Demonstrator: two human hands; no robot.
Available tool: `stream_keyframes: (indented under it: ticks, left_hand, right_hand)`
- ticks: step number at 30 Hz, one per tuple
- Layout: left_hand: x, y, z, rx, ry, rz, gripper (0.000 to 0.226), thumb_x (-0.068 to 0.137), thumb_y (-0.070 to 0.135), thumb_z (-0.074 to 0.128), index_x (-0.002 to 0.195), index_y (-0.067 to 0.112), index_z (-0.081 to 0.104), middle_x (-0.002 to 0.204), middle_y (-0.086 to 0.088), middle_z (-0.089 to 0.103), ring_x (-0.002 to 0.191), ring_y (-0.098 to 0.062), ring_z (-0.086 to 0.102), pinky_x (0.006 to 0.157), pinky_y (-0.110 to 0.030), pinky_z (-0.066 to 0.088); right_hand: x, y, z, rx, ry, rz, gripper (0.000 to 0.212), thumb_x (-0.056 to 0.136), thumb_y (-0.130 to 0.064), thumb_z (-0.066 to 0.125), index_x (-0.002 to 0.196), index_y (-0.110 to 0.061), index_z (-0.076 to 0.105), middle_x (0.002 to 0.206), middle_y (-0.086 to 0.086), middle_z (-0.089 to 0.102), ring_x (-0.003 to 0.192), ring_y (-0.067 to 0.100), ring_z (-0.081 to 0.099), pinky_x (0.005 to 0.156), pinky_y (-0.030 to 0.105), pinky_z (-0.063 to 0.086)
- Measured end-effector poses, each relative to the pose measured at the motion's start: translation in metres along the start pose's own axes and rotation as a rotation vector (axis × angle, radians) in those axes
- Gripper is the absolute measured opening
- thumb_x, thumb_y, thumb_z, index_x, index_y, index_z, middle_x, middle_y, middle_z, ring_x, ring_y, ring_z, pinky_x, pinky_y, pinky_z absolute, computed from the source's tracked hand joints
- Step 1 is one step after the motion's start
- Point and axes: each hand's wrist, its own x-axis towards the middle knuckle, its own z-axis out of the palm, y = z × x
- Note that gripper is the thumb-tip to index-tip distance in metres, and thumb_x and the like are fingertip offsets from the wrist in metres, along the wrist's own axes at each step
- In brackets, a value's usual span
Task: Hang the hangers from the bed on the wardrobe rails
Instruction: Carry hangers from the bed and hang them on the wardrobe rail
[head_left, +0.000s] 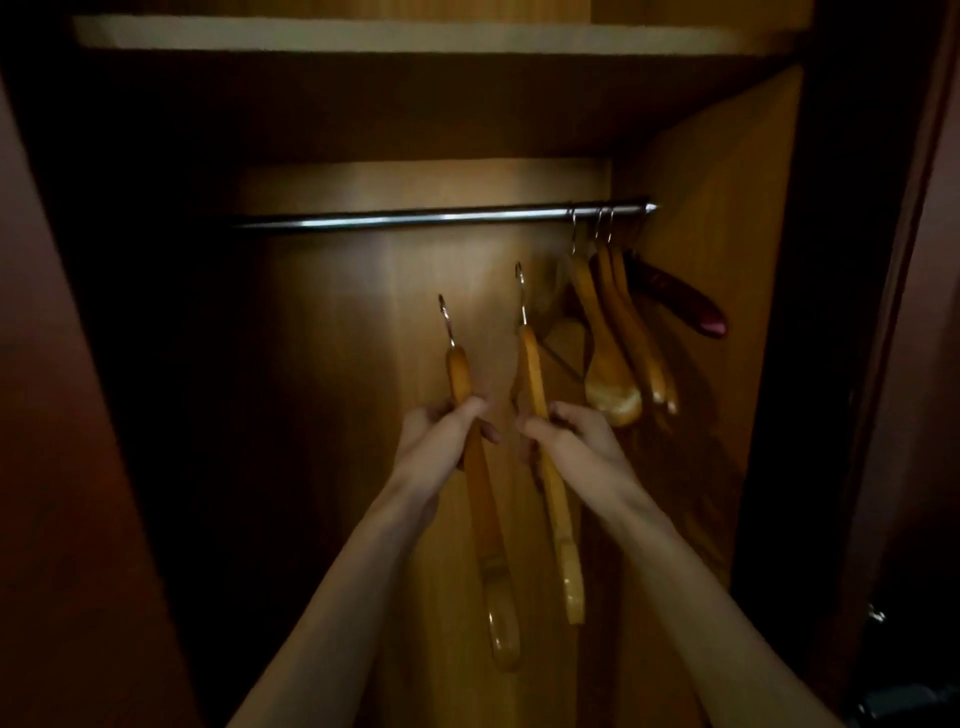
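Inside the dim wardrobe a metal rail (415, 216) runs left to right. My left hand (441, 436) grips a light wooden hanger (485, 530) near its neck, hook up. My right hand (571, 441) grips a second light wooden hanger (558, 519) the same way, its hook a little higher. Both hooks sit below the rail, apart from it. Three light wooden hangers (613, 364) and one dark brown hanger (675, 299) hang at the rail's right end.
A shelf (363, 34) lies above the rail. The wardrobe's right side panel (727, 260) stands close to the hung hangers. The back panel (363, 312) is lit in the middle; the left side is dark. Most of the rail's length is bare.
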Motion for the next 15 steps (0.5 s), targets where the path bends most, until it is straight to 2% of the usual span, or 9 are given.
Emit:
stream_keyframes:
  ticks: [2, 4, 7, 10, 13, 15]
  left_hand:
    - [0.026, 0.024, 0.005, -0.027, 0.007, 0.063, 0.033, 0.09, 0.04, 0.068, 0.094, 0.008, 0.076, 0.07, -0.005, 0.075, 0.073, -0.021, 0.073, 0.077, -0.038, 0.059]
    - [0.046, 0.043, 0.01, -0.031, -0.01, 0.116, 0.032, 0.09, 0.039, 0.069, 0.089, 0.007, 0.076, 0.075, -0.01, 0.075, 0.075, -0.026, 0.074, 0.08, -0.041, 0.06]
    - [0.071, 0.059, 0.018, -0.006, -0.036, 0.183, 0.033, 0.091, 0.039, 0.068, 0.085, 0.007, 0.074, 0.073, -0.008, 0.073, 0.073, -0.021, 0.073, 0.073, -0.034, 0.058]
    - [0.094, 0.063, 0.028, 0.016, -0.071, 0.226, 0.036, 0.091, 0.04, 0.067, 0.092, 0.005, 0.074, 0.075, -0.008, 0.073, 0.074, -0.02, 0.074, 0.075, -0.032, 0.057]
    - [0.112, 0.068, 0.039, 0.016, -0.083, 0.229, 0.034, 0.091, 0.041, 0.067, 0.091, 0.008, 0.075, 0.078, -0.009, 0.076, 0.074, -0.02, 0.075, 0.076, -0.034, 0.06]
    - [0.123, 0.069, 0.045, 0.015, -0.081, 0.239, 0.03, 0.092, 0.041, 0.065, 0.086, 0.013, 0.073, 0.066, 0.001, 0.071, 0.059, -0.009, 0.069, 0.064, -0.028, 0.054]
  right_hand:
    - [0.025, -0.016, -0.001, -0.015, 0.024, -0.03, 0.024, 0.089, -0.035, 0.063, 0.077, -0.016, 0.072, 0.074, -0.005, 0.071, 0.08, 0.014, 0.065, 0.075, 0.033, 0.049]
    - [0.045, -0.029, -0.004, -0.009, 0.011, -0.06, 0.024, 0.09, -0.038, 0.063, 0.079, -0.018, 0.072, 0.076, -0.007, 0.07, 0.08, 0.01, 0.064, 0.07, 0.028, 0.044]
    - [0.069, -0.041, -0.011, 0.019, -0.016, -0.109, 0.022, 0.091, -0.039, 0.062, 0.084, -0.02, 0.071, 0.078, -0.005, 0.071, 0.082, 0.013, 0.067, 0.077, 0.032, 0.048]
    - [0.092, -0.045, -0.022, 0.029, 0.003, -0.129, 0.02, 0.089, -0.037, 0.062, 0.082, -0.022, 0.073, 0.079, -0.001, 0.075, 0.085, 0.018, 0.071, 0.086, 0.039, 0.053]
    - [0.115, -0.049, -0.031, -0.02, 0.028, -0.129, 0.025, 0.09, -0.038, 0.06, 0.083, -0.018, 0.073, 0.074, -0.002, 0.074, 0.078, 0.016, 0.071, 0.081, 0.036, 0.052]
    - [0.128, -0.05, -0.036, -0.076, 0.036, -0.13, 0.027, 0.092, -0.037, 0.059, 0.087, -0.014, 0.073, 0.076, 0.0, 0.072, 0.078, 0.016, 0.068, 0.076, 0.032, 0.049]
